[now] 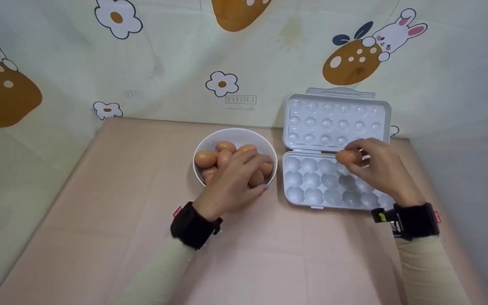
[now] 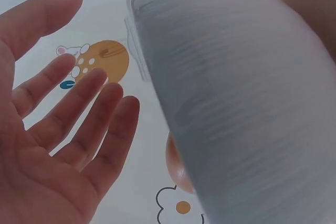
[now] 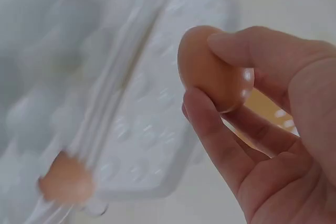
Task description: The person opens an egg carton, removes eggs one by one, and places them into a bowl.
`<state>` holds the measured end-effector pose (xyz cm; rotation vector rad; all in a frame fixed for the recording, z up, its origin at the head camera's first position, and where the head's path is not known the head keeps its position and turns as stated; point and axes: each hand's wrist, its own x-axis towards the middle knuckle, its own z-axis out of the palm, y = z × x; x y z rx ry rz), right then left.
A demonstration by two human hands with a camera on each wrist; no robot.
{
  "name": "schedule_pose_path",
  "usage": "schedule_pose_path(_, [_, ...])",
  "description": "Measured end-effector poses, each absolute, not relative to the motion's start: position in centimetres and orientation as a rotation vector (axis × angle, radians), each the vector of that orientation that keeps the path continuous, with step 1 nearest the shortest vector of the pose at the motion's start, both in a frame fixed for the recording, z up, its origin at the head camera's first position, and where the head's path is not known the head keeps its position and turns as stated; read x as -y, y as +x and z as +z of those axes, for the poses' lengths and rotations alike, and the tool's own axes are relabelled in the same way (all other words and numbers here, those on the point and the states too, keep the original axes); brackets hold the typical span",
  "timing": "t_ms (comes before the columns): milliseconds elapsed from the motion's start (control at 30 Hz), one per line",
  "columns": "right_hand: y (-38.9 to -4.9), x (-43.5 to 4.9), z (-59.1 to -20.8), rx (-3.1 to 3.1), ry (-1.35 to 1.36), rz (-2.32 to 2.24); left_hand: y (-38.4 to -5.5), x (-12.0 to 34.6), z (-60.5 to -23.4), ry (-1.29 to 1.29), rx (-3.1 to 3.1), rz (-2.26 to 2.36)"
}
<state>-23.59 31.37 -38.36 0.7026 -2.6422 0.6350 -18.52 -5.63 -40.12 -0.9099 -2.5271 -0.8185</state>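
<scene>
My left hand (image 1: 233, 182) is over the white bowl (image 1: 199, 142), which holds several brown eggs (image 1: 206, 159). Its fingers look spread and loosely bent in the left wrist view, with nothing in the palm; the bowl's outer side fills the right of that view. Above the back row of the open egg carton (image 1: 287, 178), my right hand (image 1: 381, 169) holds a brown egg (image 3: 210, 66) between thumb and fingertips. Another egg (image 3: 67, 179) lies in the carton, seen in the right wrist view and hidden behind the hand from the head. The visible hollows at the left hold no eggs.
The carton's lid (image 1: 335, 131) stands raised at the back, leaning near the patterned cloth wall (image 1: 163, 63). Bowl and carton sit side by side on a pink tablecloth (image 1: 248, 258), close to its back edge. A second cloth wall rises at the right.
</scene>
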Motion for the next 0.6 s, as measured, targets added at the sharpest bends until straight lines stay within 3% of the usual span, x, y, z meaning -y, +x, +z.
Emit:
schedule_pose_path(300, [-20.0, -24.5, -36.2, 2.612, 0.706, 0.963, -18.6, 5.8, -39.9, -0.927, 2.415, -0.831])
schedule_pose_path(600, [-18.6, -19.9, -35.8, 2.584, 0.806, 1.18, -18.6, 5.7, -39.7, -0.907, 2.38, -0.879])
